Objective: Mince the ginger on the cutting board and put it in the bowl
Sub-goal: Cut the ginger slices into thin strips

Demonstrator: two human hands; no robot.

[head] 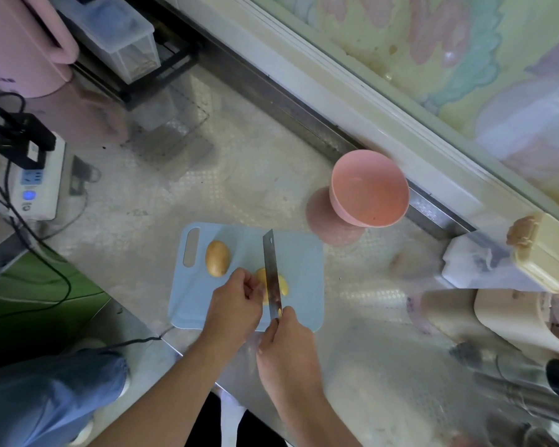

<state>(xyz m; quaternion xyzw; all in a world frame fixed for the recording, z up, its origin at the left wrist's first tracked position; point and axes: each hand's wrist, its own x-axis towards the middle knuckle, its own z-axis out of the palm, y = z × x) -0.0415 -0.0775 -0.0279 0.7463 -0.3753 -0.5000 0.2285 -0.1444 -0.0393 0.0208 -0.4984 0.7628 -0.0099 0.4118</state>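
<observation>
A light blue cutting board (304,262) lies on the shiny metal counter. On it sits a yellow piece of ginger (283,286), with the blade of a cleaver (271,269) standing edge-down across it. My right hand (288,343) grips the cleaver's handle at the board's near edge. My left hand (236,304) has curled fingers holding the ginger just left of the blade. A whole brownish-yellow oval piece (217,258) rests near the board's handle slot. The pink bowl (370,188) stands empty beyond the board to the right.
A white power strip (37,185) with black plugs and cables lies at the left. A pink appliance (23,43) and a clear plastic box (117,37) stand at the back left. A cream latched box (542,253) and blurred utensils occupy the right side.
</observation>
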